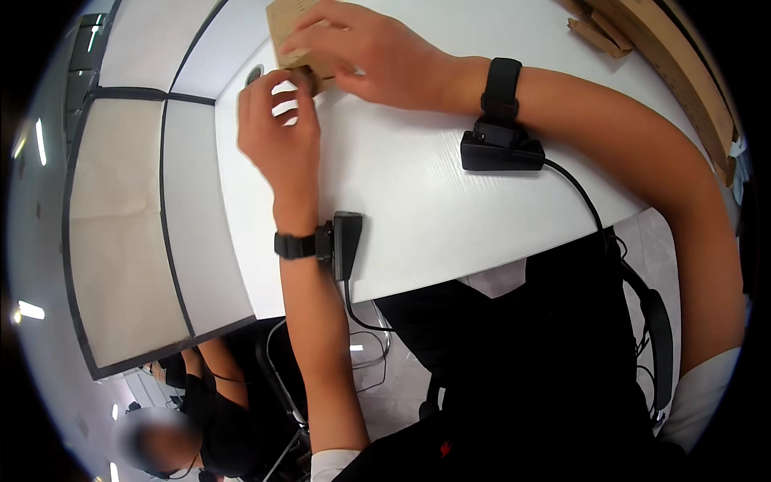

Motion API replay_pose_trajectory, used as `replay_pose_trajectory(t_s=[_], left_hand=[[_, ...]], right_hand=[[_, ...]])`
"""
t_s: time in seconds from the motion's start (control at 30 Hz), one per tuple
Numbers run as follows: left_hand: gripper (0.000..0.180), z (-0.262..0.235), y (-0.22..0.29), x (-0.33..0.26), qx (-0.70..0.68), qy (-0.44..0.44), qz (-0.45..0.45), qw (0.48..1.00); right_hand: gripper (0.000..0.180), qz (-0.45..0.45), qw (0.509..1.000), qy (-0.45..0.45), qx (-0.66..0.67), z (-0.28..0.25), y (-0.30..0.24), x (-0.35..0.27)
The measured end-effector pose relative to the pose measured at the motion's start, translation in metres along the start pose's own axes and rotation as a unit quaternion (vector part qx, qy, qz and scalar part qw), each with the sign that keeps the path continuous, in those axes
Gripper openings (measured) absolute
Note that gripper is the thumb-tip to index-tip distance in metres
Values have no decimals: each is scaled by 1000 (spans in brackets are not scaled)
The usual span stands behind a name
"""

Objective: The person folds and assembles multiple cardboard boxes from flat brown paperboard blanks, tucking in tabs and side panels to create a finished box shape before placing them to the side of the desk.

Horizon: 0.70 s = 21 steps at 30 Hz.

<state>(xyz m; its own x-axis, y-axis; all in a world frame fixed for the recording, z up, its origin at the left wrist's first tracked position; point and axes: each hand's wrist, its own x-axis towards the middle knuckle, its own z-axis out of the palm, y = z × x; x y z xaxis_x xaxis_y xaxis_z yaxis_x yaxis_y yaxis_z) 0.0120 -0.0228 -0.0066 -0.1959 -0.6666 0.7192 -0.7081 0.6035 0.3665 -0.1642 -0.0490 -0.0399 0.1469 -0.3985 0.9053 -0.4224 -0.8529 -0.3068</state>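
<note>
A small tan cardboard box (283, 18) is at the far left of the table, its upper part cut off by the picture's edge. My left hand (281, 120) reaches the box's near end, with fingers and thumb curled round a dark brown part (307, 79) there. Whether that part is a flap or a separate thing, I cannot tell. Over the box's right side lies my right hand (377, 56), its fingers bent and spaced, slightly blurred, with the thumb apart from them. The hands cover much of the box.
The white table (401, 201) carries a long cardboard piece (675, 72) and brown scraps (601, 34) at far right. A pale partition (116, 217) bounds the left. Cabled black devices (503, 151) are strapped to both wrists. Another person (221, 426) sits beyond the partition, lower left.
</note>
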Motion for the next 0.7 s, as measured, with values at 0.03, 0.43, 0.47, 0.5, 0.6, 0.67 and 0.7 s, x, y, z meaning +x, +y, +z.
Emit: replay_pose_trajectory(t_s=[0.03, 0.43, 0.47, 0.5, 0.6, 0.67, 0.7], left_hand=[[28, 3, -2, 1, -10, -18, -26, 999], [43, 15, -6, 9, 61, -71, -84, 992], [43, 16, -7, 9, 72, -64, -69, 993], [43, 16, -7, 8, 71, -64, -69, 993], [44, 15, -8, 6, 71, -54, -67, 994], [43, 13, -7, 7, 57, -60, -97, 992], [43, 13, -6, 6, 56, -61, -97, 992]], right_hand=[[44, 70, 997, -16, 12, -1, 1, -1], [60, 252, 958, -131, 48, 2, 8, -9], [60, 244, 960, -128, 47, 2, 8, -9], [60, 244, 960, -128, 46, 2, 8, -9], [61, 242, 960, -139, 35, 4, 6, -8], [63, 230, 962, -143, 26, 5, 7, -9], [63, 231, 962, -144, 25, 5, 7, -9]])
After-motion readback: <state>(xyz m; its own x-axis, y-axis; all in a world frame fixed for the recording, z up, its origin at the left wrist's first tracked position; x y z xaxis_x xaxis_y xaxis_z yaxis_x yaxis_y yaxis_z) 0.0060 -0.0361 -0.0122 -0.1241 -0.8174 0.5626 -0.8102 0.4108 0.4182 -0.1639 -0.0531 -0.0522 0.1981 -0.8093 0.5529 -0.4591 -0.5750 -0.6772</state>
